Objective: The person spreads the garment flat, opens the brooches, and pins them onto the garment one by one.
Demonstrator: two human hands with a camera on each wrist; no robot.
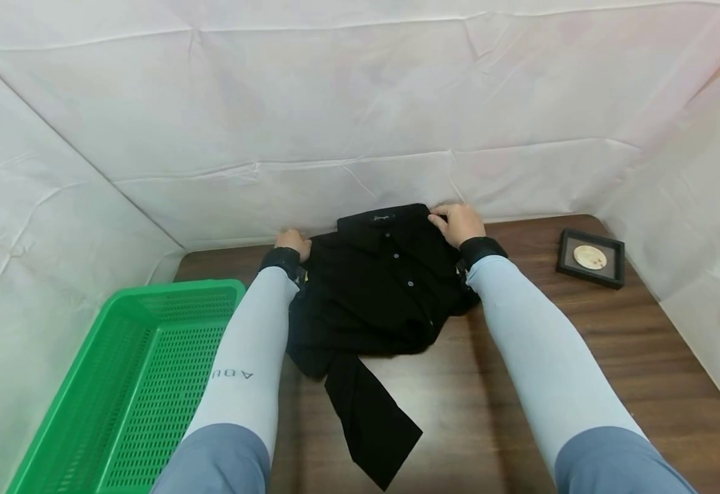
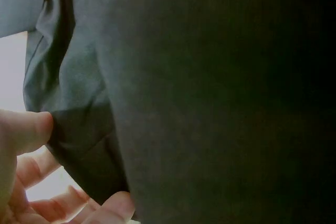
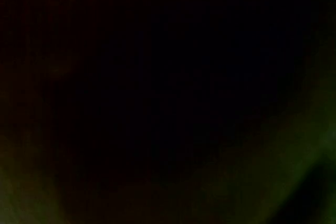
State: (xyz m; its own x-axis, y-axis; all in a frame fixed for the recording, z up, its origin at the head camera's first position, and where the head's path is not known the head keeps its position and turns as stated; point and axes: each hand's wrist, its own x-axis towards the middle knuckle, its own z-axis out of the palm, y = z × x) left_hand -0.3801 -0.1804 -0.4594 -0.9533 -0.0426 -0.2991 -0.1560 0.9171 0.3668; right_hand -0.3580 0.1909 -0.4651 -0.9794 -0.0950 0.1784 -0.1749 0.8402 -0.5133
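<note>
A black button-up shirt (image 1: 366, 288) lies bunched on the table, its collar (image 1: 384, 217) at the far edge against the white sheet. One sleeve (image 1: 375, 425) trails toward the near side. My left hand (image 1: 294, 243) grips the shirt by its left shoulder edge. In the left wrist view, the thumb (image 2: 29, 129) and fingers are on the dark cloth (image 2: 86, 135). With my right hand (image 1: 460, 224) I pinch the shirt at the right shoulder, just beside the collar. The right wrist view is almost wholly dark, so nothing of that hand shows there.
A green plastic basket (image 1: 112, 295) stands to the left, close by my left forearm. On the table's (image 1: 656, 363) right side sits a small black frame (image 1: 614, 274) with a round pale disc (image 1: 590, 257). White sheets (image 1: 347, 103) hang behind and at both sides.
</note>
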